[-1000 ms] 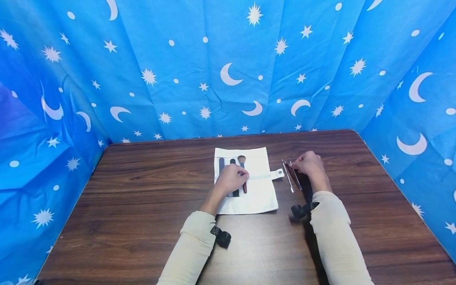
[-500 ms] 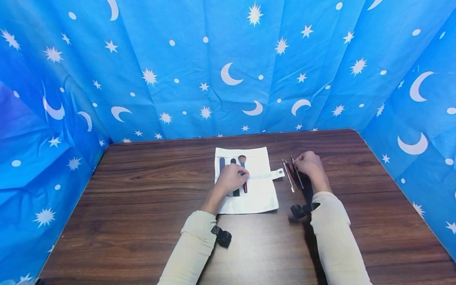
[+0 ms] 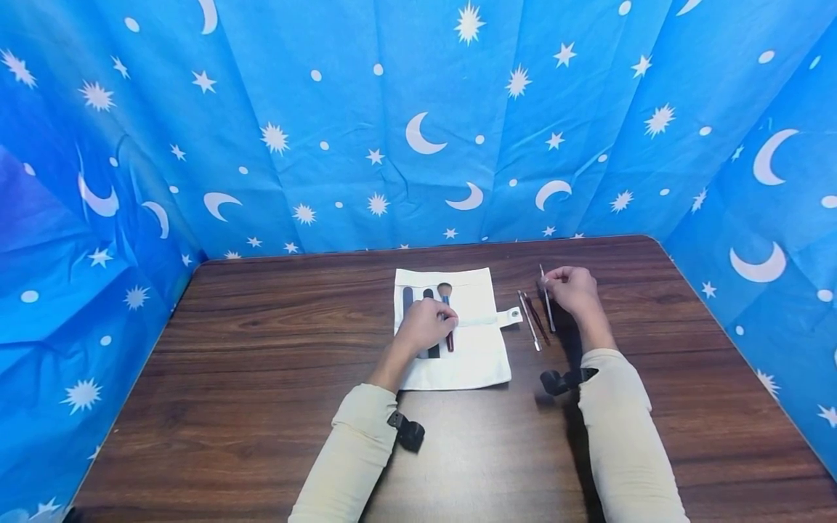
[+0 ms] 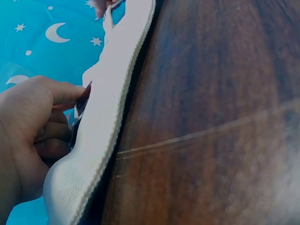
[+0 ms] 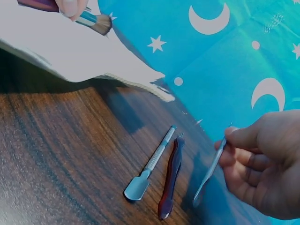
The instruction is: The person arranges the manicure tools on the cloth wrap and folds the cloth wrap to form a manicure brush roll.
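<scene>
Moved farther from the red tool (image 5: 172,176), the slim tool (image 5: 211,172) could swivel, pinched near one end by the right hand (image 5: 269,161); the left hand (image 3: 426,324) grips the brush (image 5: 100,23).

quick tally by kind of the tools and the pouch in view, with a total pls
White pouch: 1
Brush: 1
Flat strips on the pouch: 2, one grey, one black
Silver tools: 2, one of them held by the right hand
Dark red tool: 1
Total: 7
</scene>
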A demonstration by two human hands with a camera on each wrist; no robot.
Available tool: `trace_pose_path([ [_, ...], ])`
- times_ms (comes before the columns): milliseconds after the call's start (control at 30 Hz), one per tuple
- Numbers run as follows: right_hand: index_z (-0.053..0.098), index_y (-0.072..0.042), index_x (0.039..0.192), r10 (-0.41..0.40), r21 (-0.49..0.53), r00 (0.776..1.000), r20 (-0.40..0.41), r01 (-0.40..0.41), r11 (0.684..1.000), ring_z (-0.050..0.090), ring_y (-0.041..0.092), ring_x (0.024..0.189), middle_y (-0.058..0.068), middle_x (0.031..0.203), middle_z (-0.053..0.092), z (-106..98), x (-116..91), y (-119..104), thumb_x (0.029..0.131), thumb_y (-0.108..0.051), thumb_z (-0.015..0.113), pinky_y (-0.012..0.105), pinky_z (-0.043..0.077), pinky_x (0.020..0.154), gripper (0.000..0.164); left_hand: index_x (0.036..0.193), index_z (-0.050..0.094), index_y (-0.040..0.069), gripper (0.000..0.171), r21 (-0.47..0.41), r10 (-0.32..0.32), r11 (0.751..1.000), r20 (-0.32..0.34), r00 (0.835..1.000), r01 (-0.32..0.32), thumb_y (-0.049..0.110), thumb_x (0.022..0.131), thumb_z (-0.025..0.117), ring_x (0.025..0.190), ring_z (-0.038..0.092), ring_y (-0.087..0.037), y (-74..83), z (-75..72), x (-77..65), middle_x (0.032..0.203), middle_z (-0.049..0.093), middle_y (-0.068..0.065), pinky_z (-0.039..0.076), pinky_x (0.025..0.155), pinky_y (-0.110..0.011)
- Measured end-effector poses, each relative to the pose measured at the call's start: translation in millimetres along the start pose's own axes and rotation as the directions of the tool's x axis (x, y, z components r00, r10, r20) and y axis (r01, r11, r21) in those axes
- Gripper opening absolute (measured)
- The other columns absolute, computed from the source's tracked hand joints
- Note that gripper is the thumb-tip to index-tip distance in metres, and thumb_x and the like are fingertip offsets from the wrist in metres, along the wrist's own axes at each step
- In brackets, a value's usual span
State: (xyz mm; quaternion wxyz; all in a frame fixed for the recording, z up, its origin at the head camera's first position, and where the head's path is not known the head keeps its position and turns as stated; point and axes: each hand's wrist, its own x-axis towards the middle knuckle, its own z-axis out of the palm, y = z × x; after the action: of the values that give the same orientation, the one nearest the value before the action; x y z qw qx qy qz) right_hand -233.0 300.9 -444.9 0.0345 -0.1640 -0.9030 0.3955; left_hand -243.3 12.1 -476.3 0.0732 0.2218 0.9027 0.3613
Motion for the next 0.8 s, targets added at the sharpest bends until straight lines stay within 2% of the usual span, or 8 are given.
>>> trace_pose_path([
  [100,0.069,0.006,0.115,-0.038,0.077,0.999,-0.014,0.039,0.996,0.055,0.000,0.069,0.013,0.094,0.074,-0.6,0.4,-3.4,0.102,-0.017,0.060,0.018,0.046,0.067,0.028,0.100,0.080,0.010,0.018,0.008,0.001,1.000,-0.001,1.000,-0.001,0.018,0.098,0.064,0.047,0.034,-0.006,0.1,-0.1,-0.1,0.050,0.041,0.009,0.031,0.052,-0.022],
  [167,0.067,0.009,0.119,-0.063,0.153,0.998,0.001,0.062,0.986,0.056,-0.004,0.070,0.014,0.097,0.073,-1.1,0.0,-7.4,0.102,-0.016,0.060,0.014,0.050,0.067,0.031,0.100,0.080,0.010,0.018,0.006,-0.001,1.000,-0.002,1.000,0.001,0.018,0.097,0.065,0.048,0.034,-0.007,0.4,-0.3,-0.2,0.051,0.041,0.009,0.031,0.052,-0.022],
  [267,0.064,0.011,0.123,-0.087,0.268,0.995,0.044,0.072,0.961,0.058,-0.007,0.071,0.002,0.090,0.071,-2.3,-0.6,-14.6,0.103,-0.017,0.060,0.010,0.052,0.070,0.035,0.099,0.080,0.010,0.017,0.001,-0.004,1.000,-0.003,1.000,0.004,0.018,0.097,0.065,0.048,0.034,-0.007,1.2,-0.4,-0.2,0.051,0.041,0.009,0.031,0.053,-0.022],
  [367,0.061,0.012,0.124,-0.100,0.353,0.992,0.072,0.068,0.933,0.060,-0.007,0.070,-0.015,0.079,0.066,-2.9,-2.5,-22.5,0.103,-0.018,0.060,0.013,0.055,0.072,0.037,0.099,0.080,0.009,0.018,-0.008,-0.007,1.000,-0.001,1.000,0.007,0.018,0.097,0.065,0.048,0.034,-0.007,1.7,-0.2,-0.2,0.051,0.041,0.009,0.031,0.053,-0.022],
  [433,0.060,0.013,0.124,-0.114,0.396,0.991,0.076,0.075,0.915,0.059,-0.007,0.068,-0.022,0.073,0.063,-2.3,-4.4,-28.2,0.103,-0.017,0.060,0.014,0.055,0.071,0.037,0.099,0.080,0.009,0.018,-0.011,-0.008,1.000,0.000,1.000,0.008,0.018,0.097,0.065,0.048,0.035,-0.007,1.5,0.2,0.0,0.051,0.042,0.009,0.031,0.052,-0.022],
  [633,0.059,0.016,0.122,-0.152,0.468,0.986,0.073,0.100,0.878,0.060,-0.005,0.065,-0.022,0.070,0.064,8.9,-8.8,-46.5,0.101,-0.012,0.061,0.016,0.054,0.069,0.036,0.098,0.080,0.009,0.017,-0.012,-0.012,1.000,-0.005,1.000,0.012,0.018,0.097,0.066,0.048,0.035,-0.006,1.0,0.3,-0.1,0.051,0.042,0.009,0.031,0.051,-0.022],
  [733,0.061,0.015,0.119,-0.157,0.470,0.984,0.084,0.100,0.877,0.060,-0.004,0.065,-0.018,0.071,0.064,20.7,-10.1,-55.8,0.100,-0.011,0.063,0.015,0.054,0.068,0.032,0.099,0.080,0.009,0.017,-0.006,-0.012,1.000,-0.003,1.000,0.012,0.019,0.096,0.066,0.048,0.035,-0.007,1.7,0.2,-0.4,0.051,0.042,0.009,0.031,0.051,-0.022],
  [800,0.064,0.012,0.118,-0.146,0.444,0.985,0.092,0.090,0.891,0.061,-0.003,0.067,-0.013,0.076,0.065,30.1,-10.0,-60.8,0.100,-0.012,0.064,0.015,0.054,0.069,0.031,0.098,0.080,0.010,0.017,0.000,-0.013,1.000,-0.001,1.000,0.013,0.019,0.096,0.067,0.048,0.036,-0.007,1.8,0.9,0.0,0.051,0.042,0.009,0.032,0.052,-0.022],
])
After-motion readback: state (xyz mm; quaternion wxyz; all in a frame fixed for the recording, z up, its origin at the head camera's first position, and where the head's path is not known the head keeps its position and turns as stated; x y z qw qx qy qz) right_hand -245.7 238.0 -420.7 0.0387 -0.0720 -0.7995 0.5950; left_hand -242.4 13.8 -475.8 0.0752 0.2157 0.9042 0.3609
